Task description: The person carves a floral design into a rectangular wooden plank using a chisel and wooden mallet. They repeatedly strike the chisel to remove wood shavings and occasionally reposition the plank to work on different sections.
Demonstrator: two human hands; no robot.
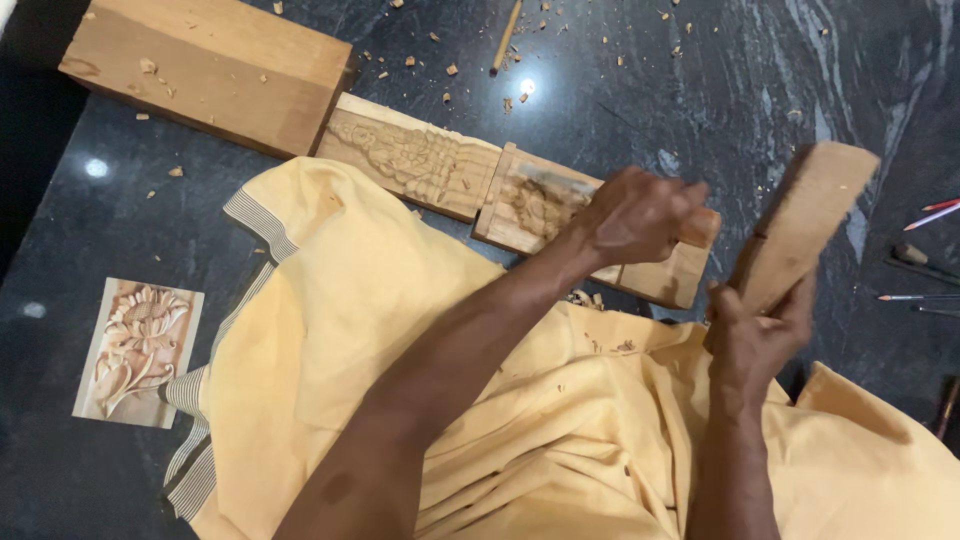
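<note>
- Left hand [640, 215] is closed around a chisel [555, 180], its handle hidden in the fist, blade blurred against the carved wood panel [520, 215] on the dark floor [700, 80].
- Right hand [760, 330] grips a wooden mallet [805, 220], raised and blurred.
- Yellow cloth [340, 330] hides the panel's near edge.

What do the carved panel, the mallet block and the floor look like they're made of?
Carved panel: pale unfinished wood, by its raw matte surface and the chips around it. Mallet block in the right hand: plain bare wood with visible grain. Floor: likely polished dark stone, going by the grey veining and glossy light reflections. Left hand rests on the panel.
</note>
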